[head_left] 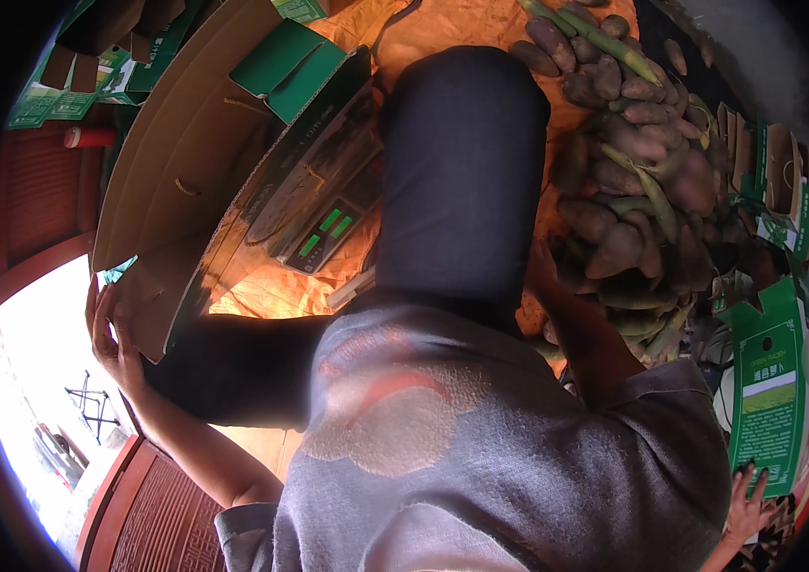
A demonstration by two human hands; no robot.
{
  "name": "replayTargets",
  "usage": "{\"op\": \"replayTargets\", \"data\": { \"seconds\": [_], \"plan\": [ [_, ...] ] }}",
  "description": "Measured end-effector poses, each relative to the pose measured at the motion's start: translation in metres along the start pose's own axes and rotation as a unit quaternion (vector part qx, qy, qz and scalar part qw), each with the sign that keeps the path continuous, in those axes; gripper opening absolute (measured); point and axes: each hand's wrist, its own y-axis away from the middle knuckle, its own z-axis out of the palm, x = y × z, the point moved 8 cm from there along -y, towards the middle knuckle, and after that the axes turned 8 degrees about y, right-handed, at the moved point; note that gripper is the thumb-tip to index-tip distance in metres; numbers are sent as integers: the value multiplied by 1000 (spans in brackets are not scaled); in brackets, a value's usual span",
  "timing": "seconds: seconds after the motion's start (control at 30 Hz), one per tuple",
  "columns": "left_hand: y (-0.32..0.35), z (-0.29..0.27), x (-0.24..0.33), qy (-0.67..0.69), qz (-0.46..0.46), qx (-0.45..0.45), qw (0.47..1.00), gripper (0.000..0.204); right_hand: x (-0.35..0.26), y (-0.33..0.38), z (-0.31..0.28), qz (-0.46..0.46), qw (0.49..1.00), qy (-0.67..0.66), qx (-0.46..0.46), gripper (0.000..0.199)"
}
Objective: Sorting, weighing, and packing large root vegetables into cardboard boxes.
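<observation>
Brown cardboard box (185,162) with green flaps, orange cloth (443,29), brownish-purple tubers (624,248), grey shirt (481,448)

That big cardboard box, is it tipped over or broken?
The cardboard box lies tilted on its side, flaps open, not torn as far as shows. The left hand grips one flap; the right hand is hidden behind the knee.

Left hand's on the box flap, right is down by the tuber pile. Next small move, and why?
Probably tilt the open cardboard box toward the pile. The left hand grips its lower flap, its mouth looks empty, and the right forearm reaches into the brown tubers; the right hand itself is hidden.
</observation>
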Motion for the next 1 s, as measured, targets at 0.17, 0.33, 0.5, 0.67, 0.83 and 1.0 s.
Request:
{"op": "replayTargets", "data": {
  "seconds": [0.17, 0.33, 0.5, 0.67, 0.83, 1.0],
  "plan": [
    [2, -5, 5, -14, 13, 1, 1000, 31, 12, 13, -11, 22, 990, 73, -115, 85],
    [1, -5, 6, -8, 12, -5, 1000, 31, 1, 22, -11, -66, 981, 178, -43, 68],
    [-1, 0, 6, -16, 19, -14, 1000, 32, -30, 28, -15, -192, 972, 6, 133, 53],
    [8, -7, 2, -61, 1, -8, 998, 32, -39, 32, -43, -181, 966, -144, 113, 54],
    [7, -5, 0, -56, 5, -10, 998, 32, -42, 32, -86, -169, 946, -259, 94, 57],
    [1, -10, 6, -51, 0, 9, 999, 32, 2, 7, -98, 45, 951, -256, 165, 69]
  ]
}}
